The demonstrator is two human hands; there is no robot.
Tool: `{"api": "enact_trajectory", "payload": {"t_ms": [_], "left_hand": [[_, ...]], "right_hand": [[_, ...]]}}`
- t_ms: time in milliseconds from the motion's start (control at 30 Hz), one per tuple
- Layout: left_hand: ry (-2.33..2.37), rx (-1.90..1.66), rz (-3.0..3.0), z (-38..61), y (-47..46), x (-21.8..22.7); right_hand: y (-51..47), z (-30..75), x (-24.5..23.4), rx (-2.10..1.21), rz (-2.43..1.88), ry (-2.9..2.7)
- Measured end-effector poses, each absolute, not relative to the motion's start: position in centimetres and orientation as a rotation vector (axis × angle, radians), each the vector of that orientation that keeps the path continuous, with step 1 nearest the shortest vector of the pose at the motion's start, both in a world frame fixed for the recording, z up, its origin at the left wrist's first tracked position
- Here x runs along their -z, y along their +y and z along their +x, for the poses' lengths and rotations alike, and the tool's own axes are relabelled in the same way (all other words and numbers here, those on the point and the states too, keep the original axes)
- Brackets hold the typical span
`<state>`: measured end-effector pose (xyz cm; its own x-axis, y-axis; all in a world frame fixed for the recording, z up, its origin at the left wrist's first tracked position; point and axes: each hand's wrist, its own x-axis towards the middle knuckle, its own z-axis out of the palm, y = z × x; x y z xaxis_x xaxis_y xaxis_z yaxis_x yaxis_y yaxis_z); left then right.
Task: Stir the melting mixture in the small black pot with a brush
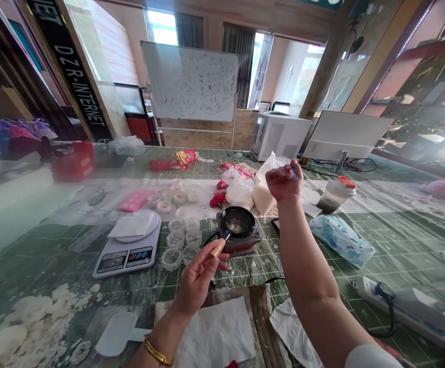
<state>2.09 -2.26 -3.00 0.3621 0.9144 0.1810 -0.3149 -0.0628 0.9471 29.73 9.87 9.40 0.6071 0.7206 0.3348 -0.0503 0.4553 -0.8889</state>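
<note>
My left hand (pixel 198 278) is closed on the wooden handle (pixel 218 247) of a small black pan (pixel 238 222). The pan sits on a small red hot plate (pixel 241 242) and holds a little pale stuff. My right hand (pixel 284 181) is raised above and to the right of the pan, its fingers pinched on a small blue thing (pixel 294 173) that I cannot name. Clear plastic bags of white powder (pixel 251 191) stand just behind the pan.
A white kitchen scale (pixel 128 248) and several small clear cups (pixel 180 240) lie left of the pan. A blue tissue pack (pixel 341 237), a shaker bottle (pixel 335 194) and a power strip (pixel 399 301) lie to the right. White wax-like chips (pixel 26 322) cover the near left; paper (pixel 215 335) lies near me.
</note>
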Motion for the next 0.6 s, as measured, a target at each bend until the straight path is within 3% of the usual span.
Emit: {"api": "enact_trajectory", "payload": {"t_ms": [133, 233, 400, 600], "left_hand": [[0.671, -1.125, 1.096, 2.3, -2.6, 1.9], [0.699, -1.052, 0.909, 2.3, -2.6, 0.7], [0.760, -0.769, 0.668, 1.5, -1.7, -1.3], [0.735, -0.592, 0.601, 1.7, -0.7, -2.2]], "right_hand": [[10.6, 27.6, -13.6, -0.814, -0.482, -0.832], [8.9, 26.3, -14.7, -0.959, -0.671, -1.054], [1.1, 26.3, -10.4, -0.735, -1.288, -1.488], [-3.4, 25.5, -5.3, -0.754, -1.313, -1.253]]}}
